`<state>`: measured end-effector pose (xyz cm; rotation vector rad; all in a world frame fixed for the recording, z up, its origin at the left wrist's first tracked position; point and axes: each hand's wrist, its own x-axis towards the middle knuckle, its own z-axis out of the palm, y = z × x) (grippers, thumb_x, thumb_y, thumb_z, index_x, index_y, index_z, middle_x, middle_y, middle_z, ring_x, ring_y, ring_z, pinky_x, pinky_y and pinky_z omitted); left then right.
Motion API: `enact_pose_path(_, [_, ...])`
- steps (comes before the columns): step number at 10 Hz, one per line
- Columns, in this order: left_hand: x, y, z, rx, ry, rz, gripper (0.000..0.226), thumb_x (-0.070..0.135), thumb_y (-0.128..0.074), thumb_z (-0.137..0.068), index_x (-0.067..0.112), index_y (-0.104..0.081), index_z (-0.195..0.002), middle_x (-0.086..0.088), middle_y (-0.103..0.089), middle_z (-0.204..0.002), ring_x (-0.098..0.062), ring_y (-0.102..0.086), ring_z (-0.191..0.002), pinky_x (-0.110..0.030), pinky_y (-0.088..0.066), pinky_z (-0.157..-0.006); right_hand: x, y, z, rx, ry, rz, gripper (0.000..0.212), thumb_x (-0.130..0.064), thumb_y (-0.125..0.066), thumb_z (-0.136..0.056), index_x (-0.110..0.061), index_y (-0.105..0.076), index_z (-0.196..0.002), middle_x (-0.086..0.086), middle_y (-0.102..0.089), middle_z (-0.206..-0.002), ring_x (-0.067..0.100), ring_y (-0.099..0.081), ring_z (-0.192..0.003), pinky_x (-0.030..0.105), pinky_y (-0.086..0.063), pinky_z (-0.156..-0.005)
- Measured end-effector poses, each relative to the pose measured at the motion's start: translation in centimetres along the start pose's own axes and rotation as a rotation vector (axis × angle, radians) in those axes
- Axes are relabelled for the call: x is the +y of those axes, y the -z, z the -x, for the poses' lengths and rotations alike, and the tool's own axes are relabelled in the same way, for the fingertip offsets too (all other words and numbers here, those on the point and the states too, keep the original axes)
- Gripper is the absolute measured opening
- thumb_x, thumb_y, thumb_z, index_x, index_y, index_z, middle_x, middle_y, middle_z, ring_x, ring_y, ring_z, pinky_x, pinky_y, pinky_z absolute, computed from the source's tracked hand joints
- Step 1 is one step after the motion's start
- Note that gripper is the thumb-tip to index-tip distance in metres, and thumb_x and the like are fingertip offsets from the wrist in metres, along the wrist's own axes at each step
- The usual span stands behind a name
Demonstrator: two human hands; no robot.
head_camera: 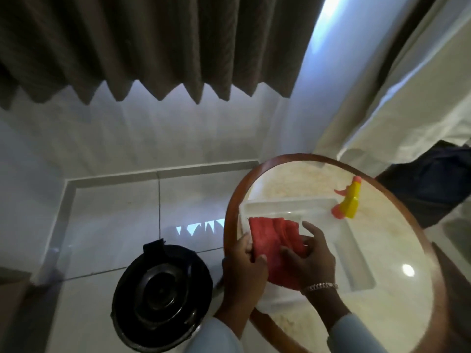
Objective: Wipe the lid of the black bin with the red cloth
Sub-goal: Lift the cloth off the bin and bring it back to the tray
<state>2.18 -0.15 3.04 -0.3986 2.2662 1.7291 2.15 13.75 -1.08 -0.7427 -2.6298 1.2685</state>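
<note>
Head camera showed both hands gripping the crumpled red cloth over a white plastic tray: left hand pinching its left edge, right hand fingers curled into its middle. Round black bin lid sat untouched below-left.

Brown curtain over white wall; glossy white floor tiles; round wood-rimmed table rt.

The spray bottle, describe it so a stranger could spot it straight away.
Find the round table with the wooden rim. At the far corner of the white tray on it stands the spray bottle, the only yellow thing, with an orange-red trigger head.
</note>
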Motion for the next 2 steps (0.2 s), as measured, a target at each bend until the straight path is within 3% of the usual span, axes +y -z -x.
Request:
enact_pose_path(1, [-0.59, -1.83, 0.03, -0.035, 0.068, -0.021, 0.051, 0.002, -0.053, -0.092, 0.019, -0.05, -0.14, 0.0, -0.064, -0.129, -0.02, -0.059, -0.123, -0.033, -0.051, -0.102, 2.59, -0.74, -2.06, -0.15, -0.11, 0.008, 0.08, -0.02, -0.084, -0.069, -0.023, -0.041, -0.136, 0.009, -0.068, -0.113, 0.02, -0.059, -0.094, 0.034, -0.049, -0.088])
enact_pose_path(2, [-0.89, -1.09, 0.49, -0.027, 0.038, -0.039, 0.041, 0.004, -0.054, -0.092, 0.025, -0.06, -0.127, 0.016, -0.066, -0.109, 0.002, -0.064, -0.098, -0.016, -0.055, -0.081, 2.66, -0.73, -2.03, -0.275, -0.156, 0.023, 0.075, -0.011, -0.081, -0.071, -0.018, -0.045, -0.136, 0.012, -0.069, -0.115, 0.02, -0.059, -0.092, 0.033, -0.05, -0.091])
